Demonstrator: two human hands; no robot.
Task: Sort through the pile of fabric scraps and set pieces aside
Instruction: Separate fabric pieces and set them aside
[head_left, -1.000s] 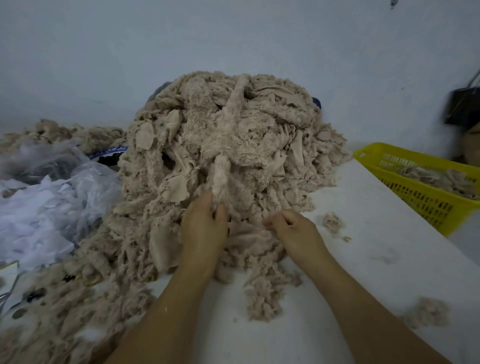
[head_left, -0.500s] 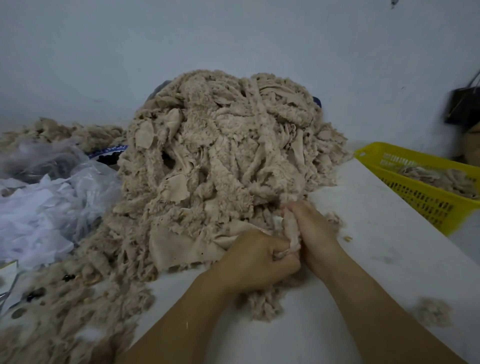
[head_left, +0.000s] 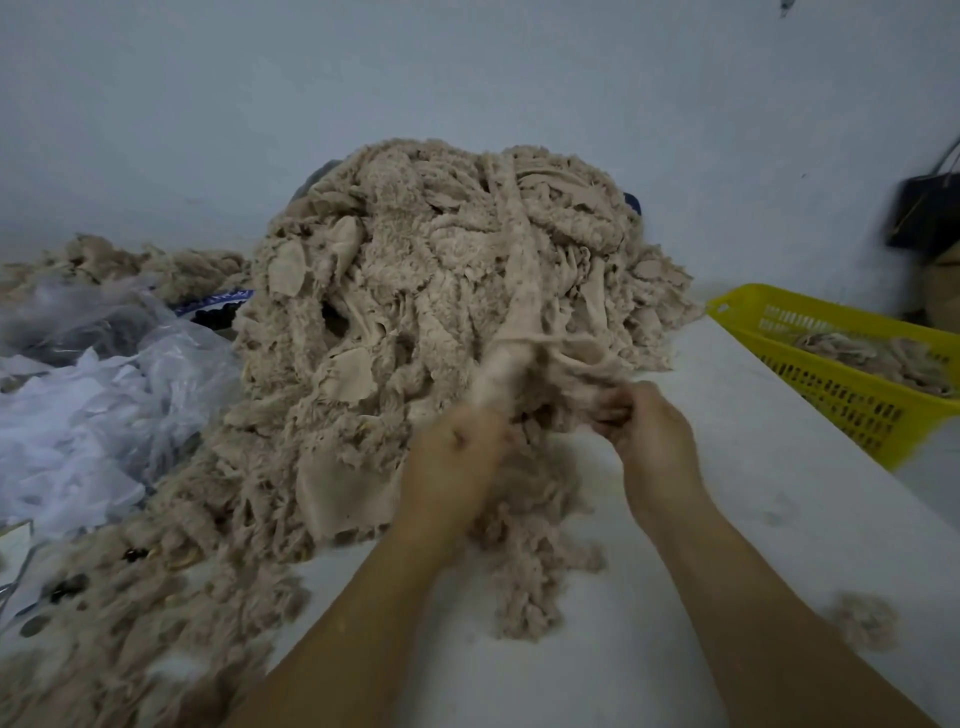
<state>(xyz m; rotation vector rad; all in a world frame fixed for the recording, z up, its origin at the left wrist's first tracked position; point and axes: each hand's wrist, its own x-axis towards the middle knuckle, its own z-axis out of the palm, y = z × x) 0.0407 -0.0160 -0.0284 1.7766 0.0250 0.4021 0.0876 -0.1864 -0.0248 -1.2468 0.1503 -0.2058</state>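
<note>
Setting: a small textile workroom or sorting station. Evidence: a mound of beige fleecy fabric scraps (head_left: 415, 291) fills the centre of the frame on a white worktable (head_left: 779, 467). More offcuts lie in a yellow slotted basket (head_left: 831, 400) at the right edge. Clear plastic bags (head_left: 104, 415) of white material sit at left. A bare pale wall (head_left: 467, 78) runs across the top.

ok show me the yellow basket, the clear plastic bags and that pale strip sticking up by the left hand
yellow basket (head_left: 831, 397), head view, on its perforated near wall
clear plastic bags (head_left: 104, 400), head view, on the crumpled top of the heap
pale strip (head_left: 501, 366), head view, on its smooth lower stretch
</note>
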